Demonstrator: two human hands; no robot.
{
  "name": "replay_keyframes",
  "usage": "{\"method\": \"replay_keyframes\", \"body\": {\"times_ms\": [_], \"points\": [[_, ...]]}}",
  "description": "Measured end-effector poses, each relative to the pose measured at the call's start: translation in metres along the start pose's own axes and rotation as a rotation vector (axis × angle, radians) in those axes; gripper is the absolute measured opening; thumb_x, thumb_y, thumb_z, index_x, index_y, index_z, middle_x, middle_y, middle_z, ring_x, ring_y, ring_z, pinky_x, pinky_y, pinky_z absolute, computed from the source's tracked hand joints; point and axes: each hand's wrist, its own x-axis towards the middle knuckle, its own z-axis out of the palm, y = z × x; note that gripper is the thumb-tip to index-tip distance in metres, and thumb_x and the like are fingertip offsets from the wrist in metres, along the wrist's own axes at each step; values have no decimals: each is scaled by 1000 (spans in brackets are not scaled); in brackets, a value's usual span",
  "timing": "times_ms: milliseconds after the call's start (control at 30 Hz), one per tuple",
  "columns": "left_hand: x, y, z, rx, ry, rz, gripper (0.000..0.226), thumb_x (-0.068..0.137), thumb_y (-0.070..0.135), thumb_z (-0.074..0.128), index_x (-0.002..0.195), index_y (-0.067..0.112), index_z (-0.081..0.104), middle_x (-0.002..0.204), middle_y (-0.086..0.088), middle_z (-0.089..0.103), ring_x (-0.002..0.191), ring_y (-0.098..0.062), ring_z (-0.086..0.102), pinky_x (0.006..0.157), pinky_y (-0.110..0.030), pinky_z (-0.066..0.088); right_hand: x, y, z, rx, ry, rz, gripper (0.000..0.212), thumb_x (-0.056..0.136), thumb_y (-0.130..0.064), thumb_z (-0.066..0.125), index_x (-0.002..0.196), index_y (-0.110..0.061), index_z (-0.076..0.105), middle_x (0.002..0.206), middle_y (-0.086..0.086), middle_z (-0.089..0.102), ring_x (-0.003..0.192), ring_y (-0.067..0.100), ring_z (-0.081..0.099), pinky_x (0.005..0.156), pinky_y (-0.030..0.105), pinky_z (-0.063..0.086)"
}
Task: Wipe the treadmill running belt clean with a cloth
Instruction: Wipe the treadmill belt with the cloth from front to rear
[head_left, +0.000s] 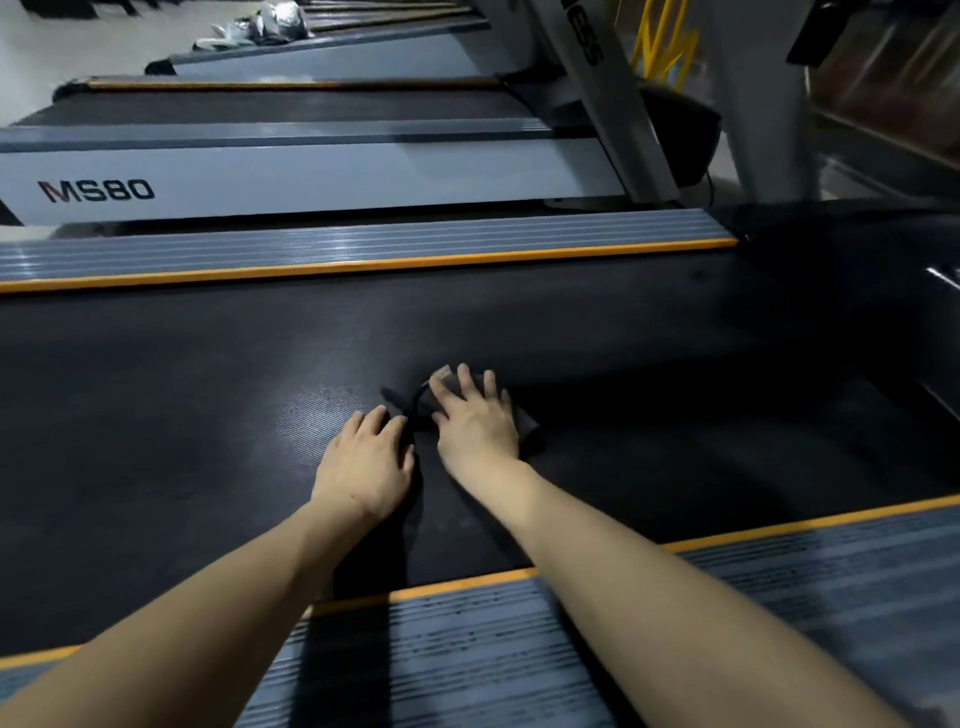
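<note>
The running belt (208, 374) stretches dark and wide across the view, and both hands lie on it near its middle. The right hand (475, 418) lies flat with its fingers spread and straight, pressing down on a dark cloth (527, 423) that rests on the belt; the cloth shows past the hand on its right side and beyond its fingertips, where a paler corner, perhaps a tag, peeks out, though the dim light makes that hard to tell. The left hand (366, 465) rests just beside the cloth on its left, palm down on the belt, fingers relaxed and slightly bent, grasping nothing; its fingertips reach the cloth's dark edge. Both forearms are bare and cross the near side rail (779, 582), a ribbed grey strip with an orange edge where it meets the belt. Beyond the cloth a matching far side rail (311, 247) borders the belt. Farther beyond that rail stands a neighbouring treadmill (291, 176) with a pale side panel marked MS80, and past it a crumpled pale bag (270, 21) lies on the floor
</note>
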Motion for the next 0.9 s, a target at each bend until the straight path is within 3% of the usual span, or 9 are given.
{"method": "replay_keyframes", "body": {"times_ms": [67, 133, 300, 433, 500, 567, 667, 800, 900], "points": [[-1, 1, -1, 7, 11, 0, 32, 96, 41, 47, 120, 22, 57, 125, -1, 53, 119, -27, 45, 99, -43, 44, -2, 19, -9, 36, -37, -73, 53, 101, -40, 42, 151, -40, 26, 165, -2, 14, 149, 35, 10, 120, 48, 17], [-2, 0, -1, 23, 22, 21, 30, 96, 41, 47, 117, 22, 56, 123, -1, 52, 117, -26, 45, 98, -42, 44, -2, 68, -15, -13, 21, -50, 53, 100, -38, 44, 151, -37, 30, 163, -1, 21, 146, 36, 19, 116, 47, 25], [-4, 4, 0, 29, 12, 40, 33, 97, 40, 45, 122, 21, 54, 128, -3, 51, 119, -28, 43, 101, -43, 43, -21, 198, -40, 3, 84, 357, 53, 102, -40, 36, 154, -36, 24, 164, 2, 18, 148, 38, 18, 117, 46, 23], [-18, 4, -2, 19, -18, 21, 38, 98, 39, 44, 131, 22, 52, 139, -5, 48, 131, -32, 41, 107, -45, 40, -28, 163, -37, 3, 128, 521, 53, 102, -39, 42, 152, -36, 28, 164, 4, 19, 148, 38, 18, 118, 48, 21], [-27, 1, -3, 42, -29, 43, 38, 97, 38, 42, 131, 23, 52, 138, -3, 47, 132, -31, 41, 107, -43, 40, -26, 117, -30, 7, 98, 460, 52, 101, -40, 43, 151, -35, 30, 163, 5, 20, 146, 39, 21, 116, 48, 23], [-34, -1, -8, 51, -52, 39, 40, 98, 38, 42, 135, 25, 50, 144, -2, 45, 137, -29, 38, 109, -43, 38, -31, 61, -19, 7, 67, 271, 53, 100, -40, 44, 151, -34, 29, 163, 5, 22, 146, 39, 22, 114, 48, 24], [-40, -6, -13, 73, -82, -3, 42, 100, 41, 39, 140, 29, 46, 153, -1, 39, 145, -28, 31, 115, -42, 33, -45, 7, -6, -5, 17, 76, 53, 102, -41, 40, 152, -37, 23, 164, 2, 17, 148, 36, 15, 118, 46, 18], [-49, -9, -15, 46, -91, -32, 41, 101, 42, 37, 141, 32, 44, 158, -3, 35, 149, -28, 27, 117, -43, 31, -46, 48, -24, 35, -9, -29, 52, 101, -38, 46, 151, -39, 31, 163, 1, 23, 147, 36, 21, 117, 45, 25], [-50, -2, -19, 10, -76, -23, 38, 102, 41, 39, 137, 30, 49, 158, -2, 36, 149, -26, 27, 117, -42, 31, -49, 134, -40, -25, 42, 166, 51, 100, -36, 47, 150, -37, 34, 161, 4, 29, 141, 37, 30, 110, 44, 33]]}}
